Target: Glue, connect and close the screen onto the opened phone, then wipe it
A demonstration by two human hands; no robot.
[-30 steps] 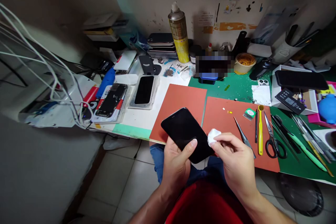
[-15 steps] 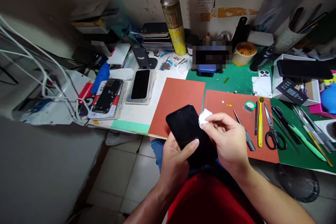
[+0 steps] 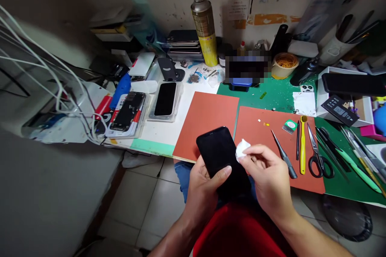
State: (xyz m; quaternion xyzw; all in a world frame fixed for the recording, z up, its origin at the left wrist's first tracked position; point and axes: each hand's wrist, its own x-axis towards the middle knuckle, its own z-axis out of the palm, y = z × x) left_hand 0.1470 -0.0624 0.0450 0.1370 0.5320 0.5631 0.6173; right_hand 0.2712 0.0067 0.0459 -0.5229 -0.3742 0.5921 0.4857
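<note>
A black smartphone (image 3: 217,148) lies tilted in my left hand (image 3: 205,186), its dark screen facing up. My left thumb rests across the screen while the fingers wrap behind it, mostly hidden. Between the thumb and fingertips of my right hand (image 3: 268,176) is a small piece of white tissue (image 3: 242,149). The tissue is at the phone's right edge; whether it touches the edge I cannot tell. Both hands are held in front of the bench's near edge, above my lap.
Orange-red mats (image 3: 211,114) cover the bench front. To the right lie tweezers (image 3: 285,154), a yellow-handled tool (image 3: 302,144), and black-handled scissors (image 3: 319,160). Other phones (image 3: 165,99) rest on the left. A spray can (image 3: 205,28) stands behind. White cables (image 3: 57,84) hang at far left.
The camera view has shifted slightly, so the bench appears a little lower and farther right. The tissue sits slightly farther from the screen; both hands keep their holds.
</note>
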